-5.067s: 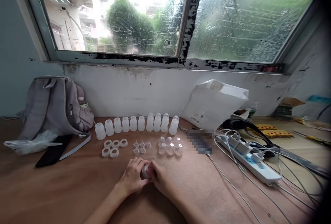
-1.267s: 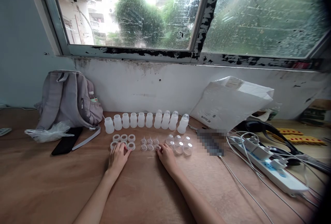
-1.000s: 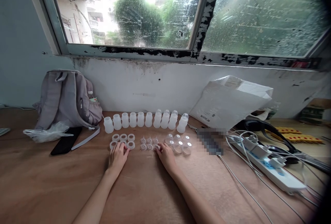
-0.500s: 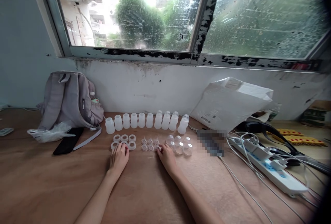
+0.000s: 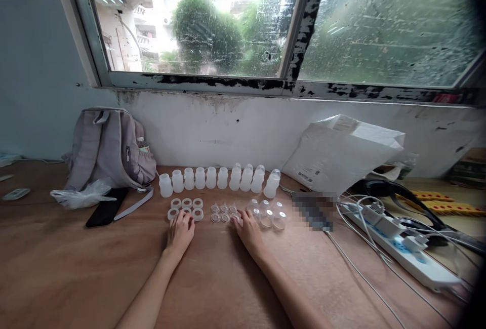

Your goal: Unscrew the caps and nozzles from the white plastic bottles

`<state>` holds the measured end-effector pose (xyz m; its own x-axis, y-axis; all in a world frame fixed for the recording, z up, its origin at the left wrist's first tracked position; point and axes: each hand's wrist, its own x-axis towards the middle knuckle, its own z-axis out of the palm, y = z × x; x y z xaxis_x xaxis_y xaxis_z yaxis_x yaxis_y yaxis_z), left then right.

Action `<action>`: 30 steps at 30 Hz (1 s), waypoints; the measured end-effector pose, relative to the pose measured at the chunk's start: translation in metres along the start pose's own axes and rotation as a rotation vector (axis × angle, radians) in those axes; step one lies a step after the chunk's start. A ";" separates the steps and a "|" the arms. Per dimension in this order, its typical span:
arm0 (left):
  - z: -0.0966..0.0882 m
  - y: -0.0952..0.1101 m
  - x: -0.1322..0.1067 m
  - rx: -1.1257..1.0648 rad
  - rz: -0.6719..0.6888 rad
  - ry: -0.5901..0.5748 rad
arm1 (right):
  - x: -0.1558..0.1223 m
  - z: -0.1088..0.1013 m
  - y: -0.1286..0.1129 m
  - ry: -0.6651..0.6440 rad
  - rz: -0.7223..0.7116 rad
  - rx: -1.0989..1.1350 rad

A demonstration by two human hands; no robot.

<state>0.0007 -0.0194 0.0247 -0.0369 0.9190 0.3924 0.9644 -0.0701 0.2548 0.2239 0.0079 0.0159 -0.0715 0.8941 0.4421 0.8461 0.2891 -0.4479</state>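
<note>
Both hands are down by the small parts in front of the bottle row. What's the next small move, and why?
Probably pinch up one piece with each hand. The left hand lies flat with its fingertips at the white rings, the right hand at the small clear nipples, and neither holds anything. Open-necked bottles stand in the row just behind, apparently lacking these parts.

A brown wooden table (image 5: 76,268) carries a row of small white bottles (image 5: 212,178) along the wall. Before the bottles lie white rings (image 5: 187,203), small nipples (image 5: 224,209) and clear caps (image 5: 266,212). Left of the bottles sit a grey backpack (image 5: 108,149), a plastic bag (image 5: 81,196) and a black phone (image 5: 105,207); right of them a white parcel (image 5: 341,154) and a power strip (image 5: 410,253).
</note>
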 end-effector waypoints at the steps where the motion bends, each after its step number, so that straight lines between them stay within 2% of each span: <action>1: 0.000 0.000 0.000 -0.007 0.007 -0.001 | 0.003 -0.003 -0.003 0.022 -0.011 -0.001; 4: -0.001 0.000 0.000 -0.020 0.026 0.001 | 0.026 -0.017 -0.014 0.087 -0.033 -0.037; 7: -0.002 0.002 0.001 -0.029 0.025 0.005 | 0.069 -0.034 -0.024 0.105 -0.006 -0.120; 11: -0.006 0.006 0.000 -0.054 0.041 0.026 | 0.133 -0.048 -0.025 0.029 0.081 -0.247; 14: -0.007 0.007 -0.001 -0.071 0.052 0.033 | 0.162 -0.048 -0.018 -0.112 0.137 -0.304; 16: -0.008 0.007 -0.001 -0.081 0.050 0.036 | 0.167 -0.043 -0.014 -0.147 0.144 -0.311; 19: -0.008 0.005 -0.001 -0.094 0.029 0.050 | 0.157 -0.035 -0.011 -0.130 0.129 -0.311; 25: -0.007 0.006 0.000 -0.131 0.030 0.072 | 0.130 -0.018 -0.013 0.082 0.076 -0.255; 30: -0.007 0.008 -0.001 -0.170 0.039 0.085 | 0.121 -0.015 -0.016 0.163 0.041 -0.132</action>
<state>0.0064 -0.0234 0.0331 -0.0289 0.8788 0.4764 0.9078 -0.1765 0.3806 0.2095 0.1068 0.0880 0.0419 0.8337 0.5506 0.9090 0.1969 -0.3674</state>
